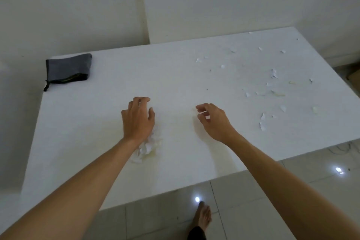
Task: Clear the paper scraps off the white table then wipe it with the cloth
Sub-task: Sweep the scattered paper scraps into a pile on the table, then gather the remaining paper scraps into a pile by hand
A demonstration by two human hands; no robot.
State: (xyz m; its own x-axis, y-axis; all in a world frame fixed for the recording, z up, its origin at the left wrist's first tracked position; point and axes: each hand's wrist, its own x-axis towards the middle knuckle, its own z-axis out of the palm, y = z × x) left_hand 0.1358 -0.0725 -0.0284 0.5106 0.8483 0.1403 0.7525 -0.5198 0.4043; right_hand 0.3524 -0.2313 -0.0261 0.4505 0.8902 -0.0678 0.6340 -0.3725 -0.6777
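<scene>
Several white paper scraps (273, 91) lie scattered over the right half of the white table (116, 76). A gathered pile of scraps (146, 147) sits near the table's middle, partly under my left hand (139, 118), which rests palm down over it with fingers spread. My right hand (213, 120) hovers to the right of the pile with fingers curled, and a small white scrap shows between its fingertips. A folded grey cloth (68, 69) lies at the table's far left corner, away from both hands.
A white wall stands behind the table. Tiled floor (253, 210) shows below the near edge, with my bare foot (202, 215) on it. Cables lie on the floor at the right. Faint yellowish stains mark the table near the pile.
</scene>
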